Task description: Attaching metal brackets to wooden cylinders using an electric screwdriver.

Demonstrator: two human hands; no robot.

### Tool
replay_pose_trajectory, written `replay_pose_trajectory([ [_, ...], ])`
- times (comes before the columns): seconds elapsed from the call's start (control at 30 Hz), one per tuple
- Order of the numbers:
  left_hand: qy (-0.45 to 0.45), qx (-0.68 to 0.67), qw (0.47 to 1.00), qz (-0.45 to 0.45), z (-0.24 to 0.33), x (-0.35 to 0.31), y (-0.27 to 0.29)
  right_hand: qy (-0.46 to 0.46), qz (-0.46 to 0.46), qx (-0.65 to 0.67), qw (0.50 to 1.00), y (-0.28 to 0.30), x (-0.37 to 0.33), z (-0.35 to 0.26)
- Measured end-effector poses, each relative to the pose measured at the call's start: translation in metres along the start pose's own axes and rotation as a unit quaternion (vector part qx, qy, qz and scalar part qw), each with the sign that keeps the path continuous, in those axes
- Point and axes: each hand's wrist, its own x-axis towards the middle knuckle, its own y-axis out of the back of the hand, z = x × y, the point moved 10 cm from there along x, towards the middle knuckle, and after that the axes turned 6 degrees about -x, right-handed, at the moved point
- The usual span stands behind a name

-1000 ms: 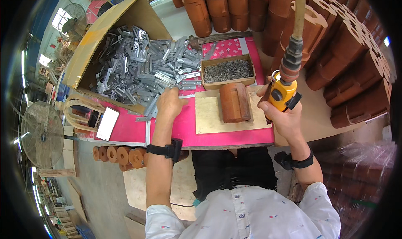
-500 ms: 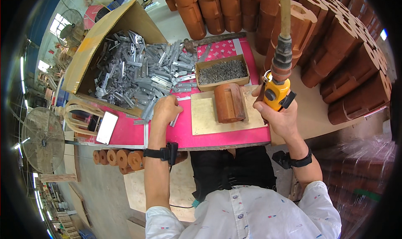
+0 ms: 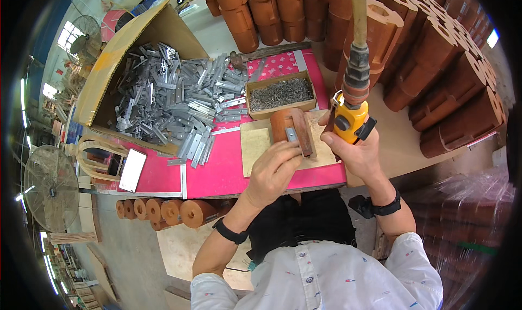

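A reddish-brown wooden cylinder with a lengthwise groove lies on a pale board in front of me. My left hand pinches a small grey metal bracket and holds it at the cylinder's groove; the fingers hide its near end. To the right, my right hand is wrapped round a yellow power screwdriver, its black upper part pointing away from me and joined to a pale hose. The tool's tip cannot be made out.
An open cardboard box spills many metal brackets at the left. A small carton of screws stands beyond the board. Stacked brown cylinders crowd the right and back. A phone lies near the table's left edge, and a hammer lies at the back.
My left hand has moved right, from beside the bracket pile to the cylinder, with a bracket now at the groove. The right hand keeps holding the screwdriver. The view has shifted slightly.
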Motion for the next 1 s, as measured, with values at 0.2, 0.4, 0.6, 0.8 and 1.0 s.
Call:
replay_pose_trajectory([
  [0.2,0.017,-0.064,0.998,-0.007,-0.002,-0.007,-0.007,-0.018,-0.01,-0.023,1.0,-0.001,-0.001,0.004],
  [0.4,0.032,-0.035,0.997,-0.06,-0.008,-0.016,-0.015,0.016,-0.004,-0.018,1.0,-0.003,-0.001,0.0],
  [0.6,0.129,-0.081,0.984,-0.097,-0.042,-0.008,-0.022,0.006,-0.009,-0.012,1.0,-0.004,0.0,-0.002],
  [0.8,0.249,-0.036,0.957,-0.145,-0.069,0.004,-0.018,0.009,-0.007,0.0,1.0,-0.003,0.001,-0.003],
  [1.0,0.313,-0.109,0.926,-0.18,-0.088,0.005,-0.027,-0.003,-0.017,-0.004,1.0,-0.006,0.001,-0.002],
])
